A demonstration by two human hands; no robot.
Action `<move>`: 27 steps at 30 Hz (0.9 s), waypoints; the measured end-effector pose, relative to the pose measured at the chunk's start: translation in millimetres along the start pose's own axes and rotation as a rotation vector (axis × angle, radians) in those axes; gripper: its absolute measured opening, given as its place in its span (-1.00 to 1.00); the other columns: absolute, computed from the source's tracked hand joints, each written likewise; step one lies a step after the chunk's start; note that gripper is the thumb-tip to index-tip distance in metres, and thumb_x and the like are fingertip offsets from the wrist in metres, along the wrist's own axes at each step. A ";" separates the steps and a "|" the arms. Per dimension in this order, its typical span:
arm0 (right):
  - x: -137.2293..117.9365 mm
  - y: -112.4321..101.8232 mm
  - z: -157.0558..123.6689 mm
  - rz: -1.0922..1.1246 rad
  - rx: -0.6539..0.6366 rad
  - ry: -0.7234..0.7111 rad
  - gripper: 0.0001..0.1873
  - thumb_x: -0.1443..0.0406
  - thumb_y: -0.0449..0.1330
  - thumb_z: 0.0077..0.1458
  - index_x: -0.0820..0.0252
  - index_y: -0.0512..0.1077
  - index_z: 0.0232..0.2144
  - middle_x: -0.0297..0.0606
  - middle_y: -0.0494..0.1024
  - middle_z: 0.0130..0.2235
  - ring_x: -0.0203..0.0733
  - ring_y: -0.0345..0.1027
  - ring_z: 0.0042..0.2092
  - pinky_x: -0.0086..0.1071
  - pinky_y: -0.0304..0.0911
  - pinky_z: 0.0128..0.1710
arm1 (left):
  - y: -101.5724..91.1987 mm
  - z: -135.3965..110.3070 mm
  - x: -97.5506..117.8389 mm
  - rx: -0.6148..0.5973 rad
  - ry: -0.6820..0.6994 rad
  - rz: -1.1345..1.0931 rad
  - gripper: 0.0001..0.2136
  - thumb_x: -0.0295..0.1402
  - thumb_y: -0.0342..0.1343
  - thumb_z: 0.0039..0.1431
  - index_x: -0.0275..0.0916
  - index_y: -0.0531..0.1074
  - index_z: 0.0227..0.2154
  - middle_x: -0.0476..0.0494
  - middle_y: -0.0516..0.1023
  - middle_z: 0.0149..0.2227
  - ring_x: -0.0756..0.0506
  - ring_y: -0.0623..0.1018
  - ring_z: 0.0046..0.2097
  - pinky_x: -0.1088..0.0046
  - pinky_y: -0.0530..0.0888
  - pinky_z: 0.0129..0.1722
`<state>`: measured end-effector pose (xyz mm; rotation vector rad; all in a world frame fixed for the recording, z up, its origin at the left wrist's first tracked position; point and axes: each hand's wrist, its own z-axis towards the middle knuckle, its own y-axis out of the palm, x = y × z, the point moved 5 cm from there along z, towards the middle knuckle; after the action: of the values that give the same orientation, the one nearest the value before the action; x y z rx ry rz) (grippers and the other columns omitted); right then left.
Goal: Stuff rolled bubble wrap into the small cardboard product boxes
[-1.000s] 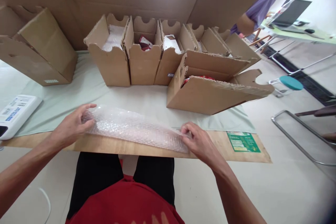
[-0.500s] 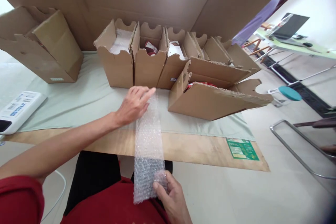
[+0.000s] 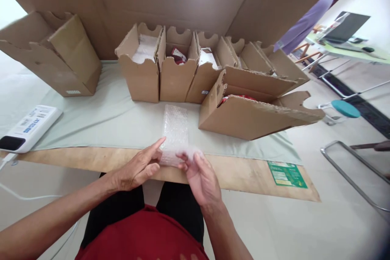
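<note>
A strip of clear bubble wrap lies on the pale cloth, its near end at the wooden table edge, where it looks folded over. My right hand holds that near end, fingers curled around the film; its fingertips are slightly blurred. At the strip's left side is my left hand, fingers stretched out and thumb apart, with the index fingertip at the wrap's edge. Nothing is gripped in it.
Several open cardboard bins stand in a row behind the wrap. Another cardboard bin sits slantwise at right, with red items inside. At left are a tall cardboard box and a white device with a cable.
My right hand has brought the wrap's near end up from my lap to the table edge. My left hand has left the far end and moved back toward me.
</note>
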<state>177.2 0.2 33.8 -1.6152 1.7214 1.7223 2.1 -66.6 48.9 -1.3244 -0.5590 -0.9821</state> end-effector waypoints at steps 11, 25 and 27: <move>6.7 5.2 12.4 -0.127 -0.035 0.046 -0.50 0.09 0.31 0.19 0.04 0.42 0.14 -0.12 0.37 0.32 0.06 0.23 0.34 -0.02 0.29 0.24 | 20.9 -1.5 11.6 0.356 -0.007 0.416 -0.80 -0.45 0.03 0.34 -0.25 0.52 -0.08 -0.17 0.55 -0.29 -0.18 0.44 -0.19 0.19 0.41 -0.14; -15.0 -11.5 -0.1 -1.623 -0.336 -0.672 -0.62 0.34 0.15 0.30 0.09 0.46 0.14 -0.05 0.40 0.29 0.17 0.18 0.35 0.17 0.22 0.22 | 18.2 -10.9 14.3 0.383 -0.004 0.607 -0.77 -0.39 0.20 0.18 -0.25 0.49 -0.09 -0.42 0.40 0.14 -0.36 0.42 0.14 -0.02 0.45 0.11; -14.9 -10.8 3.4 -1.655 -0.348 -0.695 -0.66 0.35 0.09 0.35 0.08 0.48 0.11 -0.08 0.43 0.27 0.13 0.21 0.34 0.14 0.23 0.20 | 17.1 -10.2 18.0 0.352 0.071 0.632 -0.68 -0.44 0.18 0.18 -0.26 0.46 0.01 -0.44 0.37 0.25 -0.39 0.35 0.26 -0.04 0.40 0.18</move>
<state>189.3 13.8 38.2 -1.3911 -0.3688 1.2451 23.7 -82.1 52.4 -1.0420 -0.2139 -0.3840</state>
